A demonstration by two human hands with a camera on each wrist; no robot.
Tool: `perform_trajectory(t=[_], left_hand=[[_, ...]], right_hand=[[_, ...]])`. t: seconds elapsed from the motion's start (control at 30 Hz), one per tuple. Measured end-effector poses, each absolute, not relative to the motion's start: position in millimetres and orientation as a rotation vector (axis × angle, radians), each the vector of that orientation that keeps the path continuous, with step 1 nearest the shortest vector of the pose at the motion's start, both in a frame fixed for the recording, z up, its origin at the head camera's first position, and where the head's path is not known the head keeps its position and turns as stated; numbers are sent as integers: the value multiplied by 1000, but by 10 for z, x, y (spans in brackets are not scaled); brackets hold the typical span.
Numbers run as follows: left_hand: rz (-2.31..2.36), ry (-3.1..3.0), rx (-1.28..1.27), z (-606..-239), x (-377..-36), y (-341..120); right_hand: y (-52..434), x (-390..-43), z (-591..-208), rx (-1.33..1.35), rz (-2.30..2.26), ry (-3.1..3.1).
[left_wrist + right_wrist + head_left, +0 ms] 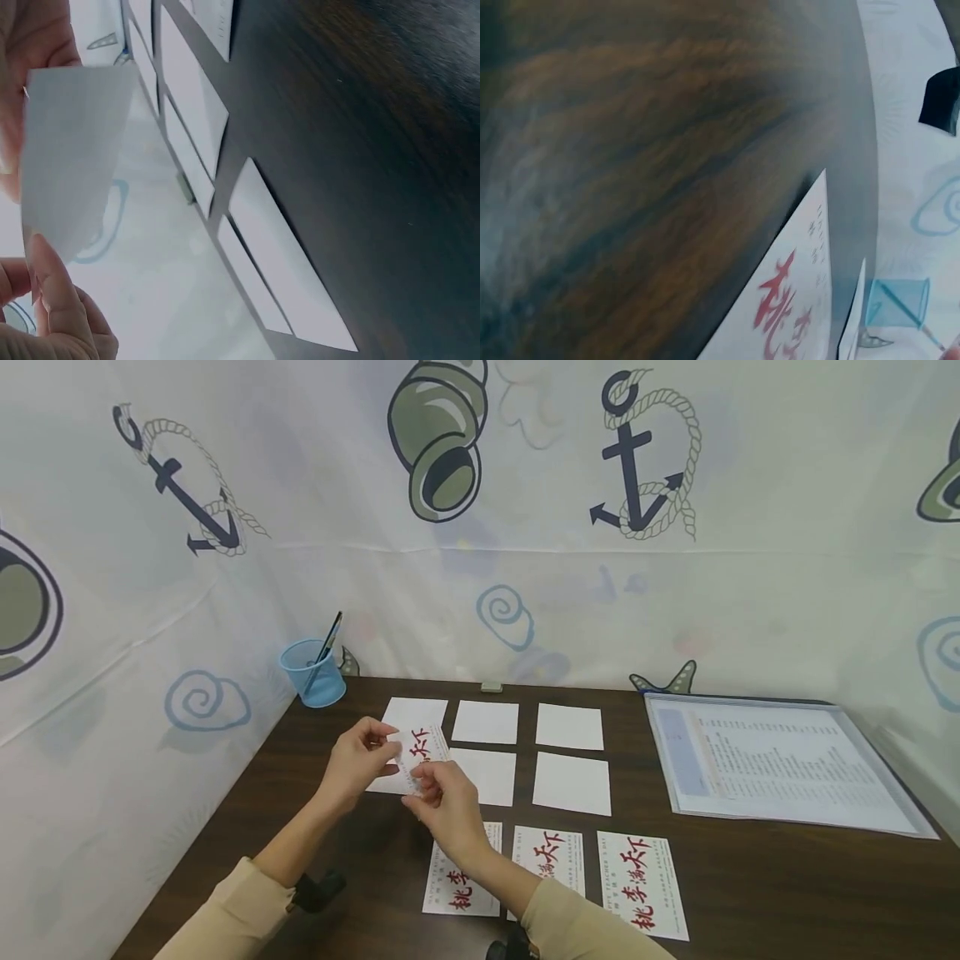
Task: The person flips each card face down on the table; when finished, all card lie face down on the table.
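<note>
A card with red Chinese characters is held raised above the table's left side. The left hand pinches its upper left edge between thumb and fingers. At its lower right edge, the right hand also grips it with thumb and fingertips. In the left wrist view the card's plain back faces the camera, with the left hand below it and the right hand above. Only a fingertip shows in the right wrist view's lower corner. Beneath the raised card lie blank white sheets, partly covered.
More blank sheets lie in two rows. Nearer are printed cards, one partly behind the right arm. A blue cup with pens stands at the back left, a clear folder of printed pages at the right. Patterned cloth hangs behind.
</note>
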State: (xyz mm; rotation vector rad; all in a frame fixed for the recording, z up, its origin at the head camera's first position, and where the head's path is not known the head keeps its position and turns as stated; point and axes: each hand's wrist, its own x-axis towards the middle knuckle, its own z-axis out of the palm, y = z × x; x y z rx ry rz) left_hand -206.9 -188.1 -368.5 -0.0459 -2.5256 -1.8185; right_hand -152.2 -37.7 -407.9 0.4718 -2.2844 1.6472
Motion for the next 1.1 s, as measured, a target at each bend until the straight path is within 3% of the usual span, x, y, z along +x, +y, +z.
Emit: perform_trajectory(t=[0.6,1.1], left_hand=[[-1944,-2372,-76,-3589,-2036,-1707],[-1505,-2520,-75,-3967,-1936,-1965]], right_hand=[[-248,-1639,-4107,539,1332,-2190],[-160,-1694,-4101,121,1799,-2145]])
